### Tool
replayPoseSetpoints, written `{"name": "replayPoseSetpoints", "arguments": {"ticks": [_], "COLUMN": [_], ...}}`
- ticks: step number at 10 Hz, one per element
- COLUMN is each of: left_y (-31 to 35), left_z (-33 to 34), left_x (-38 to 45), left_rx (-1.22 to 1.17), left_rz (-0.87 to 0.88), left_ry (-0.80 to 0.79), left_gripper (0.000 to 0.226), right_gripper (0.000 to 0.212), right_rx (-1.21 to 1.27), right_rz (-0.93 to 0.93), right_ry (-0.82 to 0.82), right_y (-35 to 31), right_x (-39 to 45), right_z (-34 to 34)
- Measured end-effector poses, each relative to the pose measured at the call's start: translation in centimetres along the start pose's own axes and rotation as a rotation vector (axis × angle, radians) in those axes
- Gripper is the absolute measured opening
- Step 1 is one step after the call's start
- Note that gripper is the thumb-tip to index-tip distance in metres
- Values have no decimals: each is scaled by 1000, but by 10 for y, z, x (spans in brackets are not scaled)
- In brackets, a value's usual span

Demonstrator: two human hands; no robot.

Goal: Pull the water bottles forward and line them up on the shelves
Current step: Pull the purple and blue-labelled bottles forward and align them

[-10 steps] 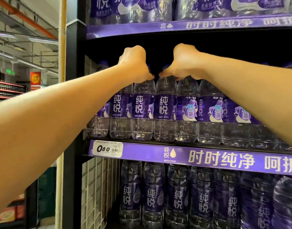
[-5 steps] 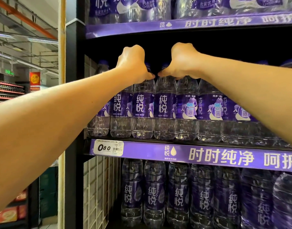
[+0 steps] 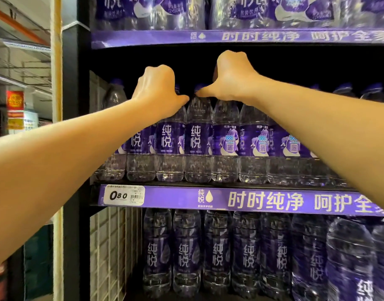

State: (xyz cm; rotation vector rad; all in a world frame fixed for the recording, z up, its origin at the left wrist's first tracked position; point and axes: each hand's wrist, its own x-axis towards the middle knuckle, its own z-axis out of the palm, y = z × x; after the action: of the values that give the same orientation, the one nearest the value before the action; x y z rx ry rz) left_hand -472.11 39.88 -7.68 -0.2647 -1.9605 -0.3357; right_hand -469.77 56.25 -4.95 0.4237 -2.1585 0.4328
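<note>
A row of water bottles (image 3: 197,137) with purple labels stands upright at the front edge of the middle shelf (image 3: 230,199), packed side by side just above its purple front strip. The left hand (image 3: 158,88) is curled over the bottle tops toward the row's left end, fingers hooked behind them out of sight. The right hand (image 3: 232,77) is curled the same way over the tops just beside it, thumb tips nearly meeting. A white price tag (image 3: 123,195) sits at the strip's left end. Larger bottles (image 3: 186,253) stand below this shelf; wrapped multipacks (image 3: 149,11) sit above it.
</note>
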Motion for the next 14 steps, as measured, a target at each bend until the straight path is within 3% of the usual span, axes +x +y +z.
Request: {"name": "replayPoseSetpoints", "arguments": {"ticks": [1, 2, 5, 6, 9, 11, 12, 13, 14], "left_y": [7, 20, 71, 84, 120, 128, 116, 109, 111], "left_z": [1, 5, 22, 24, 37, 48, 47, 46, 46], "left_x": [-8, -10, 4, 12, 27, 28, 34, 37, 36], "left_rx": [26, 4, -44, -22, 3, 87, 62, 5, 7], "left_rz": [106, 179, 181, 161, -24, -101, -74, -10, 14], "left_ry": [90, 118, 30, 49, -157, -231, -198, -162, -123], "left_gripper": [30, 39, 40, 40, 22, 35, 34, 37, 53], "right_gripper": [48, 50, 45, 43, 44, 26, 42, 43, 48], "right_rx": [-46, -80, -107, -73, -140, -253, -224, 13, 152], "right_rz": [18, 70, 101, 84, 29, -92, 44, 67, 78], "right_ry": [62, 85, 89, 44, -33, 32, -96, -223, -294], "right_y": [15, 36, 83, 90, 89, 92, 86, 84, 89], "right_x": [-10, -20, -28, -22, 3, 1, -3, -2, -5], "right_z": [-16, -29, -53, -57, -40, -27, -38, -45, -49]}}
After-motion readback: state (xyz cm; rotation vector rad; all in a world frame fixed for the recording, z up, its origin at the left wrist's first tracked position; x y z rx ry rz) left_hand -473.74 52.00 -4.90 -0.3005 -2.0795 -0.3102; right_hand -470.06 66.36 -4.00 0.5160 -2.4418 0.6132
